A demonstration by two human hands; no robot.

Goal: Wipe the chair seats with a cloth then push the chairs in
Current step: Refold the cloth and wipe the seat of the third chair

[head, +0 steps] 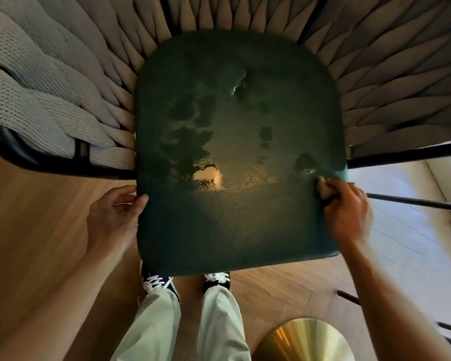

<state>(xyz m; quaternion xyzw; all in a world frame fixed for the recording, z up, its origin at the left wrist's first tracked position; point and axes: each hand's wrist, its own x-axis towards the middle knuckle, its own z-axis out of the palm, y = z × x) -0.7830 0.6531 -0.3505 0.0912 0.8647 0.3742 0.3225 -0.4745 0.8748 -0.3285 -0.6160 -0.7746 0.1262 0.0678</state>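
A person's left hand [113,217] grips the chair seat's [235,142] left edge while the right hand [346,212] presses a cloth [324,187] at its right edge, woven backrest [63,82] behind, shoes [156,281] below.

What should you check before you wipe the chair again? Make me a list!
1. Cloth held firmly in the right hand: ok.
2. Cloth touching the green seat: ok, at its right edge.
3. Left hand steadying the seat's left edge: ok, thumb on top.
4. Seat fully wiped: not ok, wet patches and dull areas remain across the middle.
5. Feet clear of the chair: cannot tell, toes are hidden under the front edge.
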